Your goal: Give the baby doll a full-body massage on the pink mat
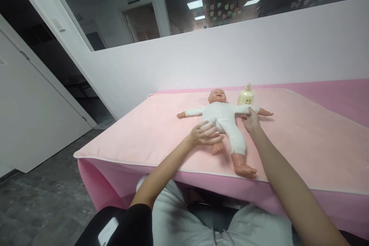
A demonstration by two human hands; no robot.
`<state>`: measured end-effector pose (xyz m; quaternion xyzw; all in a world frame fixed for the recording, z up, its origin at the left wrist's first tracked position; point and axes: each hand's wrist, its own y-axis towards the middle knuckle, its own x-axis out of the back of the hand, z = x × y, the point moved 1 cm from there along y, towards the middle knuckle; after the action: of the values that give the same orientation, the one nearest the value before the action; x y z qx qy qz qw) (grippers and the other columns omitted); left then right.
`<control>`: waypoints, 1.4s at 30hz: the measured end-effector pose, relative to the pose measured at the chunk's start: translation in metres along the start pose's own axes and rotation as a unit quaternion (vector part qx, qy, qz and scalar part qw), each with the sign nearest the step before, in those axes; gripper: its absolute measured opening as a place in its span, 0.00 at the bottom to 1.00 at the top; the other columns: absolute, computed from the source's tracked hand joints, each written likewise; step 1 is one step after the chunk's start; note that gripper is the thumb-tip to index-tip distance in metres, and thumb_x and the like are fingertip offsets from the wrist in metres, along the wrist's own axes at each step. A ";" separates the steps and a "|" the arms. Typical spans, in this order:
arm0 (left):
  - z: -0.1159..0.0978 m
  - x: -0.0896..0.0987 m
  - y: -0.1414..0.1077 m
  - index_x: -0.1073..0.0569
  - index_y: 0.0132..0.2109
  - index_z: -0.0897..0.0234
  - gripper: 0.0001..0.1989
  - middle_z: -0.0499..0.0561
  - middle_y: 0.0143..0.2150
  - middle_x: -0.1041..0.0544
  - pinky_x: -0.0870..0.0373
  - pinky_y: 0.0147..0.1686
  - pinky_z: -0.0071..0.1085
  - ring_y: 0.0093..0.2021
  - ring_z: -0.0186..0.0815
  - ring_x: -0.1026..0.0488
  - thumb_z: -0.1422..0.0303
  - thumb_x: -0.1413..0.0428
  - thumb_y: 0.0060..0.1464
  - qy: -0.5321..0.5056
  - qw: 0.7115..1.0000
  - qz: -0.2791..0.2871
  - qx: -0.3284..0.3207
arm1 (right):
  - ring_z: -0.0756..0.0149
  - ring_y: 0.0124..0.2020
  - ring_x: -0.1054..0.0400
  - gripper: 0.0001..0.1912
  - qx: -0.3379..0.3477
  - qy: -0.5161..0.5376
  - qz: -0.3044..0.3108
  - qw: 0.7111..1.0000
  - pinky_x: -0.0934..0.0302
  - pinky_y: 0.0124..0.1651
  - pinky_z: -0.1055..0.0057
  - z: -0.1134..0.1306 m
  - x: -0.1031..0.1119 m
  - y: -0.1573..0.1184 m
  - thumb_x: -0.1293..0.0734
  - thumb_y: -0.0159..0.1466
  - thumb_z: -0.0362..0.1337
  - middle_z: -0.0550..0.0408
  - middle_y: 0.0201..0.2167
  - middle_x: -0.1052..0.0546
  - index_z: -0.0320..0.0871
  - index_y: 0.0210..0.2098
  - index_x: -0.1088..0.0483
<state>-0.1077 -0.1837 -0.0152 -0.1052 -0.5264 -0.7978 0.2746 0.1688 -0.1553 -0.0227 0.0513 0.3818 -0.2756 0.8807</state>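
A baby doll (220, 111) with a white cloth body lies on its back on a pale pink blanket (161, 123), head toward the wall and arms stretched out sideways. My right hand (251, 120) is closed around the doll's arm on the right, thumb on top and fingers beneath. Over the doll's leg on the left hovers or rests my left hand (205, 134), its fingers apart and slightly blurred; contact cannot be made out. That hand hides much of the leg, though the foot shows below. The other leg reaches toward the table's front edge.
A pale yellow pump bottle (246, 95) stands behind the doll's arm, close to the wall (201, 61). Under the blanket a darker pink cloth (346, 100) covers the table and hangs over its front. A white door (37, 103) is at the left.
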 end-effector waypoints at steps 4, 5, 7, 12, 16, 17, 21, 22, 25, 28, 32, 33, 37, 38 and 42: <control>0.025 0.011 -0.017 0.23 0.44 0.54 0.14 0.51 0.38 0.29 0.29 0.52 0.39 0.43 0.37 0.28 0.56 0.38 0.51 0.092 0.960 -0.110 0.242 | 0.75 0.25 0.38 0.13 0.097 -0.158 -0.080 0.979 0.39 0.27 0.79 -0.006 -0.001 -0.006 0.36 0.62 0.40 0.57 0.30 0.29 0.42 0.44 0.33; 0.029 0.013 -0.018 0.23 0.46 0.57 0.19 0.53 0.40 0.29 0.28 0.50 0.40 0.44 0.39 0.28 0.53 0.37 0.49 0.108 0.939 -0.121 0.304 | 0.72 0.29 0.34 0.17 0.145 -0.212 -0.104 0.961 0.36 0.30 0.77 -0.008 -0.002 -0.008 0.35 0.61 0.42 0.54 0.35 0.27 0.42 0.47 0.33; 0.034 0.015 -0.017 0.26 0.51 0.62 0.27 0.57 0.46 0.28 0.28 0.51 0.42 0.48 0.42 0.27 0.51 0.39 0.49 0.107 0.897 -0.139 0.406 | 0.66 0.36 0.31 0.24 0.235 -0.324 -0.121 0.908 0.34 0.37 0.71 -0.013 -0.004 -0.011 0.35 0.60 0.43 0.49 0.40 0.26 0.40 0.52 0.34; 0.026 0.001 -0.009 0.30 0.55 0.64 0.21 0.60 0.57 0.28 0.32 0.59 0.44 0.59 0.44 0.31 0.61 0.43 0.56 -0.030 0.885 -0.098 0.454 | 0.58 0.44 0.32 0.26 0.336 -0.597 0.081 0.724 0.37 0.45 0.65 -0.020 -0.013 -0.021 0.40 0.58 0.34 0.46 0.46 0.27 0.43 0.56 0.31; 0.016 -0.015 -0.006 0.29 0.55 0.62 0.18 0.59 0.65 0.36 0.35 0.62 0.45 0.68 0.45 0.41 0.69 0.48 0.58 -0.065 0.939 0.024 0.337 | 0.58 0.45 0.33 0.29 0.346 -0.643 0.123 0.673 0.38 0.44 0.66 -0.018 -0.012 -0.026 0.43 0.58 0.32 0.46 0.50 0.30 0.46 0.58 0.32; 0.015 -0.015 -0.005 0.29 0.55 0.62 0.18 0.59 0.65 0.36 0.35 0.62 0.45 0.68 0.44 0.41 0.69 0.50 0.58 -0.046 0.951 0.025 0.305 | 0.58 0.44 0.33 0.28 0.341 -0.631 0.106 0.688 0.38 0.44 0.66 -0.016 -0.011 -0.025 0.42 0.58 0.33 0.46 0.50 0.29 0.46 0.58 0.32; 0.018 0.000 -0.002 0.29 0.54 0.60 0.17 0.58 0.59 0.30 0.32 0.57 0.44 0.61 0.43 0.34 0.68 0.51 0.60 0.045 0.983 -0.004 0.178 | 0.60 0.39 0.32 0.22 0.291 -0.518 -0.005 0.804 0.36 0.42 0.67 -0.014 -0.007 -0.019 0.37 0.60 0.42 0.46 0.42 0.26 0.40 0.52 0.33; 0.018 0.006 -0.001 0.28 0.54 0.60 0.17 0.59 0.57 0.29 0.31 0.55 0.44 0.59 0.43 0.32 0.66 0.51 0.60 0.055 0.985 -0.009 0.161 | 0.62 0.36 0.31 0.22 0.262 -0.475 -0.040 0.839 0.36 0.39 0.68 -0.013 -0.006 -0.017 0.36 0.60 0.43 0.46 0.39 0.25 0.40 0.52 0.34; 0.019 0.020 -0.003 0.27 0.52 0.62 0.21 0.59 0.48 0.26 0.27 0.48 0.42 0.48 0.43 0.27 0.56 0.48 0.56 0.054 0.982 -0.013 0.179 | 0.66 0.24 0.33 0.20 0.157 -0.354 -0.109 0.915 0.37 0.28 0.71 -0.010 -0.005 -0.017 0.37 0.61 0.42 0.51 0.30 0.26 0.40 0.51 0.36; 0.015 0.020 -0.008 0.25 0.47 0.60 0.22 0.55 0.38 0.26 0.25 0.39 0.35 0.39 0.38 0.26 0.50 0.47 0.54 0.062 0.978 0.001 0.200 | 0.68 0.19 0.35 0.17 0.097 -0.296 -0.128 0.942 0.39 0.21 0.73 -0.004 -0.004 -0.021 0.38 0.62 0.41 0.55 0.23 0.28 0.40 0.49 0.34; 0.010 0.005 -0.014 0.25 0.42 0.58 0.13 0.53 0.33 0.27 0.27 0.36 0.31 0.35 0.34 0.28 0.57 0.48 0.59 0.049 0.993 0.041 0.103 | 0.69 0.19 0.35 0.17 0.089 -0.298 -0.129 0.942 0.40 0.20 0.75 -0.001 -0.005 -0.026 0.38 0.63 0.41 0.56 0.21 0.29 0.41 0.50 0.35; 0.011 0.003 -0.015 0.25 0.42 0.58 0.12 0.53 0.34 0.26 0.27 0.37 0.31 0.36 0.34 0.28 0.59 0.49 0.60 0.045 0.994 0.046 0.094 | 0.69 0.19 0.35 0.18 0.094 -0.310 -0.129 0.937 0.40 0.21 0.75 -0.002 -0.005 -0.025 0.38 0.63 0.41 0.55 0.22 0.29 0.41 0.50 0.35; 0.019 0.005 -0.014 0.25 0.46 0.60 0.14 0.56 0.42 0.26 0.27 0.47 0.36 0.45 0.37 0.26 0.58 0.49 0.60 0.071 0.979 -0.009 0.191 | 0.68 0.26 0.32 0.22 0.146 -0.353 -0.121 0.916 0.38 0.26 0.74 -0.009 -0.006 -0.020 0.37 0.62 0.41 0.51 0.35 0.24 0.43 0.54 0.37; 0.022 0.007 -0.013 0.26 0.48 0.61 0.16 0.58 0.45 0.26 0.27 0.49 0.38 0.47 0.39 0.26 0.57 0.47 0.58 0.072 0.968 -0.028 0.238 | 0.68 0.29 0.31 0.22 0.170 -0.370 -0.116 0.906 0.37 0.28 0.74 -0.011 -0.006 -0.019 0.37 0.61 0.41 0.50 0.39 0.25 0.43 0.54 0.38; 0.029 0.007 -0.013 0.30 0.56 0.64 0.26 0.61 0.55 0.30 0.30 0.55 0.42 0.55 0.44 0.29 0.55 0.41 0.53 0.009 0.909 -0.077 0.408 | 0.62 0.40 0.31 0.19 0.273 -0.513 -0.044 0.813 0.36 0.42 0.70 -0.017 -0.007 -0.018 0.35 0.59 0.40 0.48 0.41 0.25 0.41 0.50 0.32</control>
<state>-0.1242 -0.1565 -0.0097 0.0643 -0.8103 -0.5327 0.2356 0.1443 -0.1618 -0.0274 0.1242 -0.2142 -0.3935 0.8854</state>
